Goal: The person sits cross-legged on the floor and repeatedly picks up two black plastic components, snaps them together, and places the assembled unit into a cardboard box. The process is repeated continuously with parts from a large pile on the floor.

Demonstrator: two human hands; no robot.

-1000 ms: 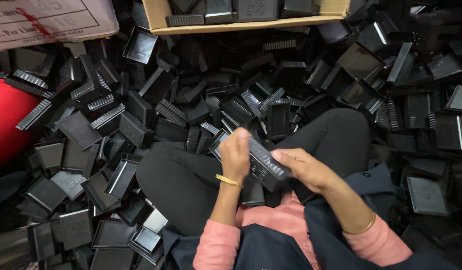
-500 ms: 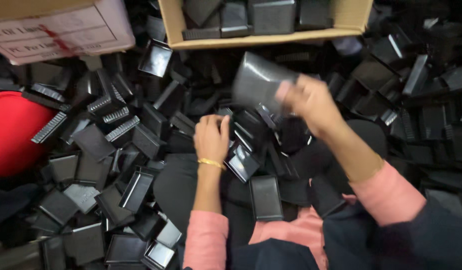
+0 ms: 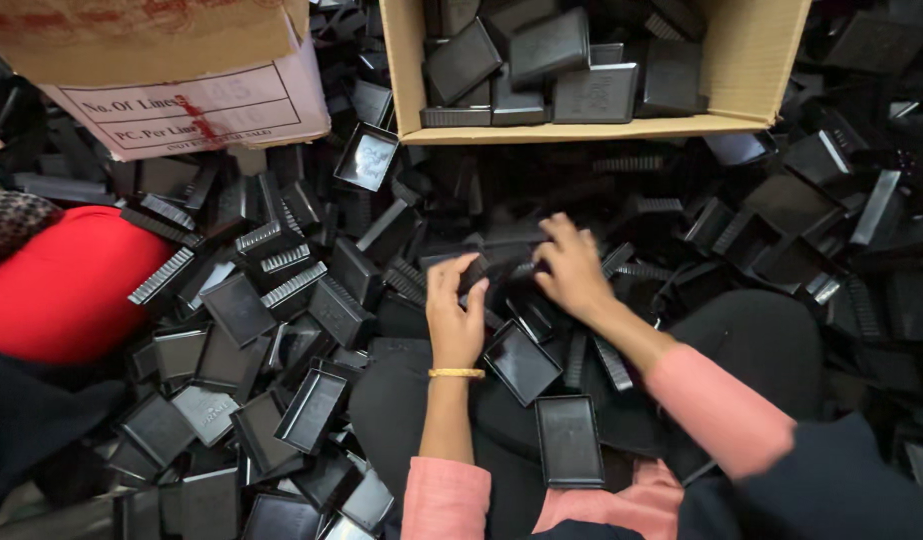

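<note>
A: Now that the right hand (image 3: 574,268) has come back down from the box (image 3: 414,70), its lifted tray is gone; it lies spread on the pile, holding nothing I can see.

B: And the left hand (image 3: 456,308)?

A: Fingers curled on a black tray (image 3: 474,270) in the heap before the knees.

B: Counts?

A: Two hands, two boxes, one gold bangle (image 3: 456,373), trays too many to count

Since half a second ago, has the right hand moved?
Yes. The right hand has come down from near the cardboard box, where it held up a black tray, to the pile of trays in front of the knees.
</note>
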